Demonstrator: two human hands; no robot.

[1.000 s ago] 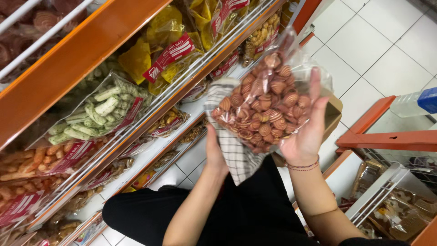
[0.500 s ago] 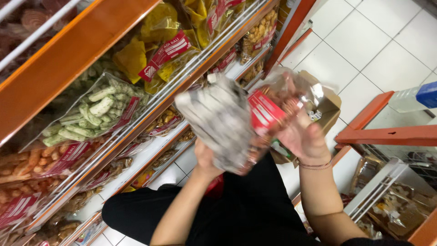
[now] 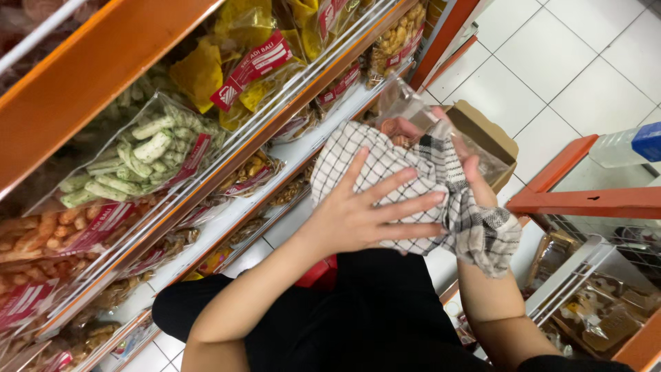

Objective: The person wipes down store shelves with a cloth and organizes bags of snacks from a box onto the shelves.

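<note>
Here the left hand [image 3: 372, 210] lies flat with its fingers spread wide, pressed onto a black-and-white checked cloth [image 3: 413, 186] that drapes over a clear snack bag [image 3: 427, 127]. The right hand [image 3: 468, 176] reaches up from below on the far side of the bag, its fingers curled around the bag and the cloth's edge, mostly hidden by the fabric, which hangs in a bunch over that wrist. The bag is held in the air in front of the person's chest, between the two hands, with only its top and some brown snacks showing above the cloth. Just behind it sits an open cardboard box [image 3: 489, 131] on the white tiled floor [image 3: 571, 69]. To the left runs an orange shelf [image 3: 103, 62] stocked with packets, among them a bag of pale green sticks [image 3: 138, 155] and yellow chips [image 3: 241, 76].
</note>
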